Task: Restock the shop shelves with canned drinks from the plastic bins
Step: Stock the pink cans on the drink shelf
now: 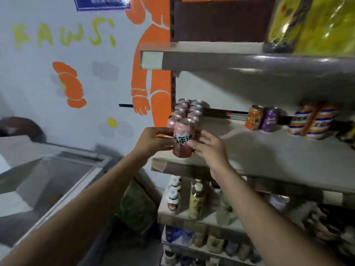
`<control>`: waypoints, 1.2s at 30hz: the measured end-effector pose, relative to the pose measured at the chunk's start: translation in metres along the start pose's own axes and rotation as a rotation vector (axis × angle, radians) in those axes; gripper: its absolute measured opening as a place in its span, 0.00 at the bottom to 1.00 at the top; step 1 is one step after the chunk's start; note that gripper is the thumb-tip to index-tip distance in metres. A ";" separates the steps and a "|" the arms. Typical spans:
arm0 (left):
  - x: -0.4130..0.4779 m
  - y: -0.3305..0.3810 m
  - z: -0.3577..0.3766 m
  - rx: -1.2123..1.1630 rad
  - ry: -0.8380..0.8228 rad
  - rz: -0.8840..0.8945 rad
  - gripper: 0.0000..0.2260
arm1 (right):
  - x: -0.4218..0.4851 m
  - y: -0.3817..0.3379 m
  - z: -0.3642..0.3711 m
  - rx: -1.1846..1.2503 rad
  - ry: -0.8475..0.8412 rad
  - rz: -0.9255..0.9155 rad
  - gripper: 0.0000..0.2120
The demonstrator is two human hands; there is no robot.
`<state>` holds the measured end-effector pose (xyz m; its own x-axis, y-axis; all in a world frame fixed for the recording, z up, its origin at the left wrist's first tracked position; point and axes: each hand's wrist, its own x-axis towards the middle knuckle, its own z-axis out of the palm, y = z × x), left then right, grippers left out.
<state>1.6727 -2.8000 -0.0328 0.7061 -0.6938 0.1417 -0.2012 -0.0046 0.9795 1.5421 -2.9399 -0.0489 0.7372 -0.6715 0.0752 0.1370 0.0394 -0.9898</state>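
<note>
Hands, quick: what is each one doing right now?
Left hand: holds the pink can.
Right hand: touches the same can; gripping or not cannot be told.
</note>
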 end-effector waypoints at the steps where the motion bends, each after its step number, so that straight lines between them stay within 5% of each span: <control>1: 0.000 -0.008 -0.008 0.013 0.001 0.008 0.13 | 0.005 0.009 0.009 -0.019 0.005 -0.002 0.24; 11: 0.031 -0.053 -0.049 0.027 0.030 0.046 0.17 | 0.042 0.057 0.061 -0.091 0.141 -0.004 0.31; 36: 0.057 -0.079 -0.040 -0.002 0.019 0.040 0.15 | 0.066 0.075 0.059 -0.172 0.194 -0.049 0.24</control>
<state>1.7558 -2.8103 -0.0965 0.7106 -0.6793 0.1832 -0.2278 0.0242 0.9734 1.6401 -2.9377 -0.1109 0.5897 -0.7994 0.1153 0.0425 -0.1119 -0.9928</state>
